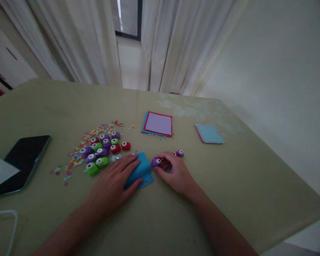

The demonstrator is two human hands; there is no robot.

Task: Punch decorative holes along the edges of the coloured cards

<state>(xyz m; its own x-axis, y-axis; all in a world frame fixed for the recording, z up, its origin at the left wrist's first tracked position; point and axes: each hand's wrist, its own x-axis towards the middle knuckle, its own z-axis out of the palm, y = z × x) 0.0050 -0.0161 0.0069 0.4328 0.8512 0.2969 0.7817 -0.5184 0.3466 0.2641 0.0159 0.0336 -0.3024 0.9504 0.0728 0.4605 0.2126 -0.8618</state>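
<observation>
My left hand (117, 177) grips a blue paper sheet (139, 170), its fingers over the top and its thumb at the near edge. The sheet bulges upward, and small holes run along its near right edge. Just right of the sheet, my right hand (177, 172) pinches a purple craft punch (156, 162) between thumb and fingers. A second purple punch (180, 153) and a partly hidden red one lie behind the right hand. Left of the sheet sits a cluster of small punches: purple (102, 152), green (92, 168) and red (126, 145).
Colourful paper bits (78, 156) are scattered around the cluster. A stack of coloured sheets (158, 123) lies at the table's middle back, and a light blue square with a punched edge (209, 134) lies to its right. A dark tablet (21, 163) and a white cable (14, 224) are at left.
</observation>
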